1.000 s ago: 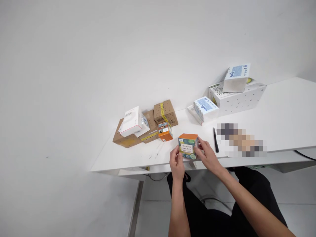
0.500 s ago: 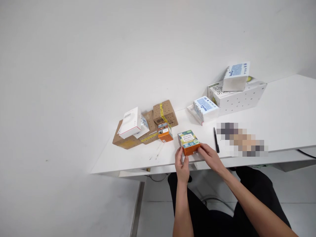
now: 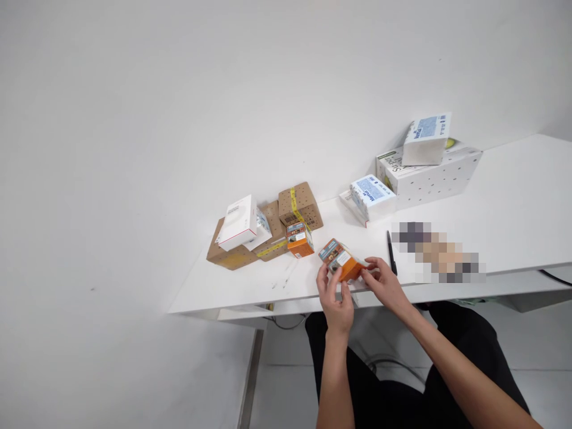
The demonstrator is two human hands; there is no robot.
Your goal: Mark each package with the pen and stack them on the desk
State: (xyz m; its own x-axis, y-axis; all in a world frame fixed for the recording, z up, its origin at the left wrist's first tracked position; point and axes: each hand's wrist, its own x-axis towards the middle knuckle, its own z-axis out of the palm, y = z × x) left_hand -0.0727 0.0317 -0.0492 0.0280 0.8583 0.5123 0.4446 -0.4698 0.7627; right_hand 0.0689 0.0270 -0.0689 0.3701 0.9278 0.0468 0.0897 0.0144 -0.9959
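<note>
Your left hand [image 3: 336, 298] and right hand [image 3: 384, 285] together hold a small orange cardboard carton with a printed teal label [image 3: 340, 260]. The carton is tilted, one corner raised, just above the front edge of the white table [image 3: 513, 220]. Your left fingers close on its near left side; your right fingertips pinch its right end. Both hands are closed on the carton, not spread.

The table's front edge runs directly under your wrists, so both forearms hang off the table over your lap.

Just right of your right hand lies a black pen [image 3: 390, 252], close to your knuckles and pointing away from you. Beyond the pen is a blurred patch whose content cannot be told.

Just beyond and left of your left hand stands a second small orange carton [image 3: 299, 239], near but apart from the held one. Behind it sit perforated brown cardboard boxes with yellow tape [image 3: 300, 205], and a flat white box with a red edge [image 3: 238, 221] rests on the leftmost of them, near the table's left edge.

Far beyond your right hand stand a white and blue tissue pack [image 3: 373, 195] and a long white dotted box [image 3: 429, 173] against the wall, a further tissue pack [image 3: 426, 139] on top.

The bare table surface between your left hand and the brown boxes is open; so is the wide stretch well to the right.
</note>
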